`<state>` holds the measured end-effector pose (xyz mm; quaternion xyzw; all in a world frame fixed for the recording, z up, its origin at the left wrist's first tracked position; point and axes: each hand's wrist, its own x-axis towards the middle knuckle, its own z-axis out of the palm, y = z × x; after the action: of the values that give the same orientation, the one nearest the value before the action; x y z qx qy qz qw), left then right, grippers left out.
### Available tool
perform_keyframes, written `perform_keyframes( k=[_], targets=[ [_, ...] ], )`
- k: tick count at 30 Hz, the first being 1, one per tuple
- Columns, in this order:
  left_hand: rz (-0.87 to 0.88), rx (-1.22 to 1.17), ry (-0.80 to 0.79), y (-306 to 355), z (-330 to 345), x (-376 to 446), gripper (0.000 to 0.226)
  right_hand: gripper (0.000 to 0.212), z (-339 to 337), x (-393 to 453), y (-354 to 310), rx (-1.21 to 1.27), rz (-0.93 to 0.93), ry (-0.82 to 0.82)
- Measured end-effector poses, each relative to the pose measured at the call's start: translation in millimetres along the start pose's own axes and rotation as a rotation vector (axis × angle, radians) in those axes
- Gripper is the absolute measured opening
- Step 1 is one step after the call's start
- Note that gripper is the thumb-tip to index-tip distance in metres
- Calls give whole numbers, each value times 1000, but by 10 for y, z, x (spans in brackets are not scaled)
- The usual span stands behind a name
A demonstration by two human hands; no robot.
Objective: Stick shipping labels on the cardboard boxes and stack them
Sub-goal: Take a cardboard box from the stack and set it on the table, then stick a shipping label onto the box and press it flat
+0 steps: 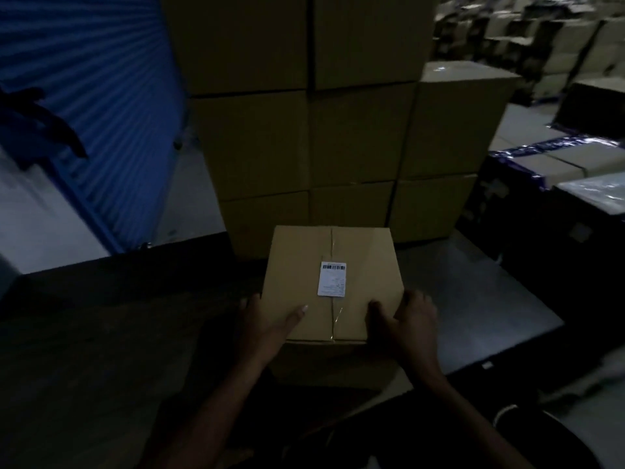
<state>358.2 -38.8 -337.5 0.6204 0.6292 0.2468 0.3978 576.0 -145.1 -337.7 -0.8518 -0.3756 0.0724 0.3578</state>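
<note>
A brown cardboard box [304, 265] sits low in front of me, taped along its top seam. A white shipping label [331, 278] with a barcode is stuck on its top near the middle. My left hand [267, 319] grips the box's near left corner, thumb on top and fingers down the side. At the near right corner my right hand [406, 316] holds the box the same way. Behind it rises a tall stack of plain cardboard boxes [304, 130], several high and at least two wide.
A blue ribbed shutter [101, 96] stands at the left. A dark mat [101, 316] covers the floor at the left, with grey floor [473, 299] at the right. Wrapped cartons [558, 157] and more boxes fill the right and far background. The scene is dim.
</note>
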Motion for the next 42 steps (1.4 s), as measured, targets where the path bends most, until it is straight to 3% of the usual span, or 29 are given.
perform_keyframes(
  k=[12, 15, 18, 21, 24, 29, 33, 42],
  targets=[
    [164, 114, -211, 656, 862, 441, 103, 59, -261, 573, 650, -144, 135, 120],
    [197, 137, -295, 895, 931, 671, 114, 57, -335, 643, 648, -285, 77, 173],
    [204, 59, -316, 1065, 1057, 839, 118, 57, -356, 752, 589, -349, -119, 222],
    [259, 175, -290, 1153, 1230, 857, 138, 52, -321, 1024, 526, -272, -254, 36],
    [348, 272, -302, 1216, 1370, 827, 141, 41, -246, 1283, 457, -294, -305, -75],
    [445, 351, -359, 1339, 1488, 979, 144, 22, -210, 1387, 462, -225, -244, 3],
    [504, 348, -358, 1345, 1518, 1018, 140, 21, -181, 1396, 479, -251, -198, 28],
    [475, 339, -365, 1313, 1569, 1036, 139, 16, -189, 1664, 521, -254, -145, -77]
  ],
)
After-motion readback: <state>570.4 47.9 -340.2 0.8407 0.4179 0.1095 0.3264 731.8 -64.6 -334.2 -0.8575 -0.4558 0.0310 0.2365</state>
